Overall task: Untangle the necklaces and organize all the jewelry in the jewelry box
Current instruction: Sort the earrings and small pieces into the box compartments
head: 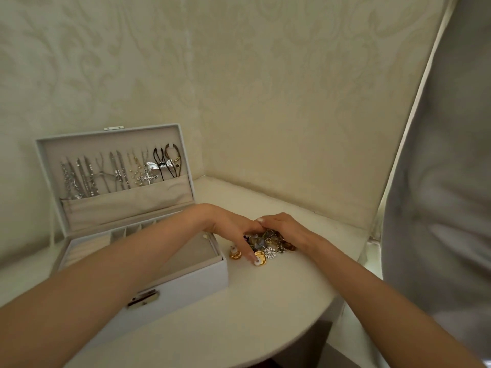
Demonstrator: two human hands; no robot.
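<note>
My left grip [228,227] reaches across the front right corner of the white jewelry box [186,285], fingers stretched out and wide, one fingertip pressing on a round gold earring [261,257] at the near edge of the heap of tangled jewelry [268,244]. My right grip [288,231] comes in from the other side, fingers curled over the top of that heap and holding it, its fingertips meeting my left fingers. The heap lies on the pale tabletop [265,301], just beside the box's right wall; a second small gold piece [235,254] sits apart at its left edge. The box stands open at my left, its lid [106,144] upright, with a row of necklaces [119,171] hanging inside the lid, their lower ends tucked into a fabric pocket. Narrow compartments [132,231] run along the back of the tray; I cannot tell what they hold. A metal clasp [143,298] is on the front wall. Grey fabric [438,181] hangs at my right.
</note>
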